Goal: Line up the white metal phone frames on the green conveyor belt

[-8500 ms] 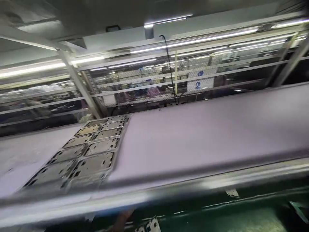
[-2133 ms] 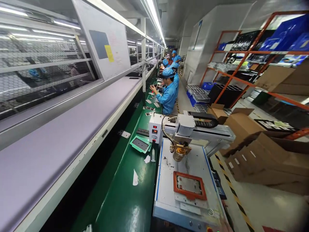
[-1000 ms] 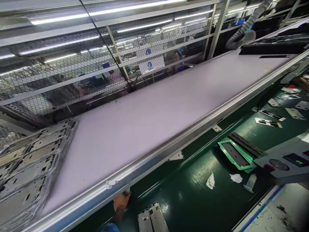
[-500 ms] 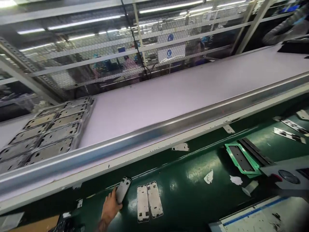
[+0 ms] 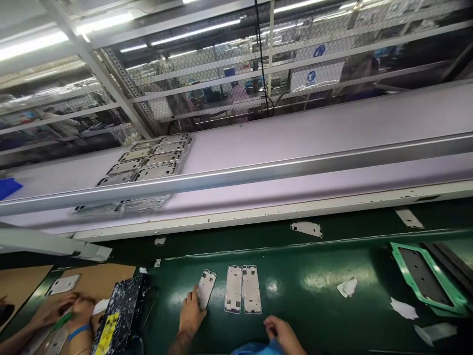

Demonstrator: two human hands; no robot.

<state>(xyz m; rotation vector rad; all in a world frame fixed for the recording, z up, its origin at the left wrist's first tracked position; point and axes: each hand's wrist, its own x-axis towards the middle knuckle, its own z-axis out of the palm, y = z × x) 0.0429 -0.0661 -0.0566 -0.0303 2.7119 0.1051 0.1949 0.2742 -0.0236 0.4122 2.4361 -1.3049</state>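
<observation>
Phone frame (image 5: 206,288), long axis tilted away-rightward, touched at near end by left hand's (image 5: 192,313) unclosed grip; right hand (image 5: 283,333) farther, grip unclear.

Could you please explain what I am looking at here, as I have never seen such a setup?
This is one picture from a camera on a person's head, looking down at their bare hands. The left hand touches the near end of a flat white frame lying on the green belt; whether it grips it is unclear. The right hand appears empty. Two more frames lie side by side nearby. A tray of frames sits on the raised shelf behind. At far left, a co-worker's hands work over cardboard.
</observation>
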